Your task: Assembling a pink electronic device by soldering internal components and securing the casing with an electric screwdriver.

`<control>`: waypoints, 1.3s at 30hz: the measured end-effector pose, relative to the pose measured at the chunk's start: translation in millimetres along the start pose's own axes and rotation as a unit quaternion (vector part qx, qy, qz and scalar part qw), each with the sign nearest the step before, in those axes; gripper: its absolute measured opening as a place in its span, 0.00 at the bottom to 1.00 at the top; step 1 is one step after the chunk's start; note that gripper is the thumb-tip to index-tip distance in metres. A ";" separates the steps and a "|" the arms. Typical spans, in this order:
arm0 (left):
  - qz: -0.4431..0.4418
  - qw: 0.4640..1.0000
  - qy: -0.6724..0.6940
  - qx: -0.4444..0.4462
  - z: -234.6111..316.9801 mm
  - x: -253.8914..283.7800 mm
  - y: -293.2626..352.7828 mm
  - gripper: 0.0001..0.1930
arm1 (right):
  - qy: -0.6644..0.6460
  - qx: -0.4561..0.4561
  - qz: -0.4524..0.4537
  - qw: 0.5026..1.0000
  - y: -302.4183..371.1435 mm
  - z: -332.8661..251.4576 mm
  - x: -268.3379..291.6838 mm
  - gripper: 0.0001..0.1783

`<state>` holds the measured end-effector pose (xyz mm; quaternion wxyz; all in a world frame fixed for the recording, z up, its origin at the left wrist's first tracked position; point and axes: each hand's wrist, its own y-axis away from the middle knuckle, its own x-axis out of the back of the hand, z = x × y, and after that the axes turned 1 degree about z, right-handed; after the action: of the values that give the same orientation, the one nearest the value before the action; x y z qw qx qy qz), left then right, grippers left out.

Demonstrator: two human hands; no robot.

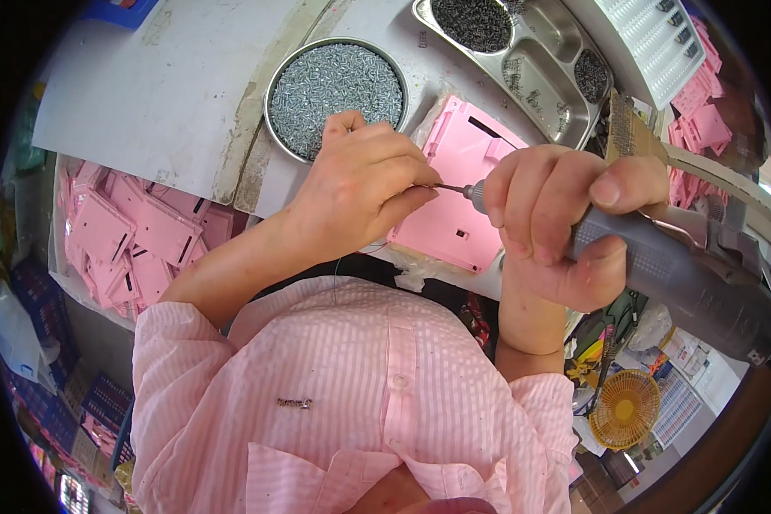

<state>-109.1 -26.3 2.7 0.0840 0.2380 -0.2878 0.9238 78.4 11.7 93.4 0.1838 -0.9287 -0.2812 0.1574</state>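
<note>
My right hand (544, 206) grips a grey electric screwdriver (685, 274), whose thin bit points left. At the bit's tip, the thumb and forefinger of my left hand (360, 184) are pinched together; whatever lies between them is too small or hidden to name. Beneath the bit, a pink plastic panel (444, 227) with small dark slots lies on the worktable (180, 86). Just beyond my left hand stands a round metal dish (267, 107), filled with small silvery pieces that look like screws or pins (338, 86).
A steel compartment tray (561, 34) at the far right holds dark small parts and springs. Beside it is a white ribbed tray (638, 43). Pink panels (128, 236) fill a container at left; more pink parts (702, 128) lie far right. A yellow basket (625, 409) sits low right.
</note>
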 end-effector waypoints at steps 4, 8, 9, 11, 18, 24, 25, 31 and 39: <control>-0.016 1.000 0.011 0.004 3.2 1.2 2.1 0.11 | 0.006 -0.007 0.002 1.000 6.5 1.4 -4.2 0.15; -0.031 0.999 -0.042 -0.002 8.6 8.7 6.8 0.09 | -0.075 -0.019 0.033 0.996 19.7 3.3 -13.7 0.18; -0.017 0.999 -0.034 0.003 11.9 13.4 4.8 0.10 | -0.095 -0.024 0.037 0.994 23.2 4.4 -17.1 0.18; 0.017 0.999 0.004 0.034 13.9 28.5 -3.1 0.11 | -0.096 -0.040 0.041 0.994 33.3 5.3 -24.9 0.18; 0.045 0.998 -0.010 0.037 -33.4 39.9 -25.9 0.11 | 0.030 -0.084 0.032 0.996 55.7 16.1 -46.8 0.17; -0.065 0.987 -0.088 -0.115 -32.1 -40.7 -76.9 0.16 | 0.081 0.003 -0.074 0.994 52.4 35.9 -38.5 0.14; -0.099 0.975 -0.131 -0.147 -34.4 -52.7 -84.3 0.17 | 0.106 0.000 -0.095 0.990 46.2 36.3 -36.7 0.14; -0.190 0.971 -0.085 -0.117 -14.6 -39.7 -90.1 0.21 | -0.112 0.074 0.103 0.986 34.2 -30.0 -12.1 0.12; 0.381 0.858 -0.297 0.174 -83.0 226.1 180.3 0.25 | -0.268 0.100 0.106 0.952 35.3 -80.1 15.0 0.18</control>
<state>-391.5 -122.6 -35.4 -0.4062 0.3837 -0.2022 0.8043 138.3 -27.2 146.1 0.1758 -0.8538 -0.2025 0.4463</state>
